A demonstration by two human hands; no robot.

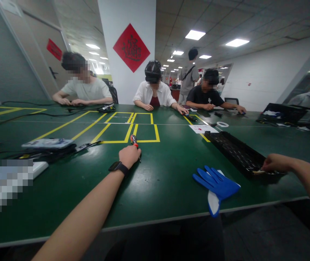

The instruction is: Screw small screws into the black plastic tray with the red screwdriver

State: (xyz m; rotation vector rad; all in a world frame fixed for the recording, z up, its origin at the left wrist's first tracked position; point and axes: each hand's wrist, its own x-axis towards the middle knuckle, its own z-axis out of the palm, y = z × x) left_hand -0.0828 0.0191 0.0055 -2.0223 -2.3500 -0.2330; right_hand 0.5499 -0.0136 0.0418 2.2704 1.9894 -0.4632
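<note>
Blue-and-white gloves (220, 185) lie at the bench's (165, 188) near edge; left hand's (129, 156) grip holds a screwdriver (133, 140), right hand's (276, 162), at the black tray (236, 150), cannot be told.

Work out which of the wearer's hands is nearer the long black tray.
Right. The right hand reaches into the near end of the tray; the left hand is off to its left, holding a screwdriver.

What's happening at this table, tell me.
The left hand holds a red-handled screwdriver over the green table. The right hand reaches into a long black tray of small items. Blue gloves lie between them. Across the table, three people sit with their hands on it.
</note>
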